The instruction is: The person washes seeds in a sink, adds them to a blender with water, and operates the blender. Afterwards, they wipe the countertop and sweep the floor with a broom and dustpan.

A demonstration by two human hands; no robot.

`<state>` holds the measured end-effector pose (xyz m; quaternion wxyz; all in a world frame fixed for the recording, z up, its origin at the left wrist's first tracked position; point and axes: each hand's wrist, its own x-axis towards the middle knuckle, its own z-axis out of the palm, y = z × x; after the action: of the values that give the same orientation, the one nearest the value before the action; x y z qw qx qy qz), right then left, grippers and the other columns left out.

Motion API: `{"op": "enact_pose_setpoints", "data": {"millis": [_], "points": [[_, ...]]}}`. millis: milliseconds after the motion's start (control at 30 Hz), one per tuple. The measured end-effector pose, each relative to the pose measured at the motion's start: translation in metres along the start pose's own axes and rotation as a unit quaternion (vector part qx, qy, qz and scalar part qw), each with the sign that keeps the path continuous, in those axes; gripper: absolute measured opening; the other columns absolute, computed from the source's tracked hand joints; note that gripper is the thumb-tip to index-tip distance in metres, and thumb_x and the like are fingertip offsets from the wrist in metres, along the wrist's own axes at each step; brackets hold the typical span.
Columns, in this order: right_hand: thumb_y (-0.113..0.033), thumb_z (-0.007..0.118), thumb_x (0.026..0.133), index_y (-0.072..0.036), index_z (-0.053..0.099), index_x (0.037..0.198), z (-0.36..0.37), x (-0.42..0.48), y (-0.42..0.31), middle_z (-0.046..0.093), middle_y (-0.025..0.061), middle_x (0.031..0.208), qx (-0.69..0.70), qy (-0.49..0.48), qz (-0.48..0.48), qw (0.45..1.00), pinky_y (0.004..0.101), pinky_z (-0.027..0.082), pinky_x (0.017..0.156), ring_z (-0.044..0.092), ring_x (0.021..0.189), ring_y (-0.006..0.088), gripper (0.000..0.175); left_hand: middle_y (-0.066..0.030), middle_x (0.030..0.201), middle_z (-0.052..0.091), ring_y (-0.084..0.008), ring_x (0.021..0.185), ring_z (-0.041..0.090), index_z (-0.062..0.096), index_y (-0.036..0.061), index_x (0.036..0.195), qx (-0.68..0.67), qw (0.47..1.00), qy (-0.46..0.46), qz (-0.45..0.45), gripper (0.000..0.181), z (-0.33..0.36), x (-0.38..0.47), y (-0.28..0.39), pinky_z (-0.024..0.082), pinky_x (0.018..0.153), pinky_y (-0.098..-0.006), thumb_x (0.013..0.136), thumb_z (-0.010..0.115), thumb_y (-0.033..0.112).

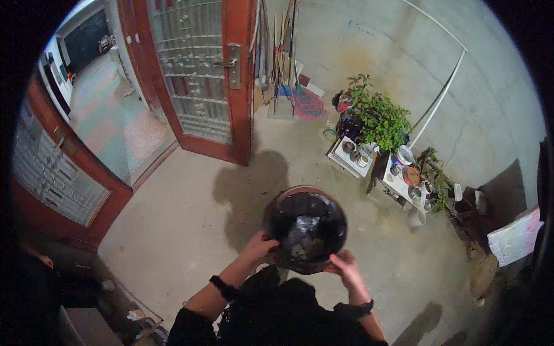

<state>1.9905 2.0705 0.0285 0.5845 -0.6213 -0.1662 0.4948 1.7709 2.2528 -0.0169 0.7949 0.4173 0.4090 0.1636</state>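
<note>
A round, dark, glossy bowl or basin (308, 225) with a brownish rim is held in front of my body, above the concrete floor. My left hand (259, 246) grips its lower left edge, thumb on the rim. My right hand (343, 264) grips its lower right edge. Light reflects off the dark inside; whether it holds liquid or other contents I cannot tell. Black bands circle both my wrists.
An open red door (240, 129) with glass stands ahead, another red door leaf (108, 207) at left. Brooms (308, 104) lean by the wall. Potted plants (381, 119) and small tables (398, 190) with pots stand at right. Part of a person (45, 261) shows at lower left.
</note>
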Motion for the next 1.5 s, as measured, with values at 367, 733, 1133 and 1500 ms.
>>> {"op": "enact_pose_setpoints", "data": {"millis": [367,733,1133,1500], "points": [[-0.014,0.066,0.085,0.003,0.046,0.111,-0.137,0.195,-0.094,0.059,0.0139,0.1,-0.02,-0.031,-0.034,0.999,0.0338,0.057,0.07,0.064,0.082,0.0213,0.037,-0.0127,0.103,0.058,-0.023,0.088,0.061,0.048,-0.002,0.115,0.012,0.997,0.068,0.034,0.043,0.125,0.198,0.044,0.054,0.074,-0.0362,0.078,0.066,0.011],[-0.01,0.073,0.079,0.002,0.041,0.117,-0.001,0.548,-0.255,0.058,0.0135,0.107,-0.139,-0.241,-0.027,0.96,0.0329,0.053,0.072,0.06,0.092,0.0206,0.051,-0.0167,0.11,0.052,-0.0325,0.097,0.06,0.041,0.0001,0.113,-0.183,0.945,0.248,0.11,0.037,0.035,0.41,0.207,0.055,0.084,-0.0444,0.083,0.06,0.009],[-0.014,0.074,0.079,-0.001,0.051,0.105,0.12,0.83,-0.351,0.062,0.0066,0.094,-0.092,-0.264,-0.078,0.957,0.0285,0.049,0.064,0.06,0.079,0.0156,0.037,-0.0224,0.13,0.045,-0.0351,0.121,0.044,0.041,0.0023,0.131,0.219,0.815,0.444,0.3,0.064,-0.004,0.625,0.399,0.034,0.104,-0.0417,0.076,0.069,0.022],[-0.004,0.066,0.081,0.001,0.05,0.109,0.331,1.03,-0.385,0.062,0.0117,0.091,-0.21,-0.389,-0.068,0.894,0.0314,0.053,0.07,0.062,0.082,0.0179,0.033,-0.0168,0.08,0.061,-0.0387,0.08,0.058,0.058,0.0032,0.08,0.297,0.737,0.545,0.269,0.025,-0.12,0.787,0.558,0.045,0.07,-0.0455,0.059,0.069,0.01]]}}
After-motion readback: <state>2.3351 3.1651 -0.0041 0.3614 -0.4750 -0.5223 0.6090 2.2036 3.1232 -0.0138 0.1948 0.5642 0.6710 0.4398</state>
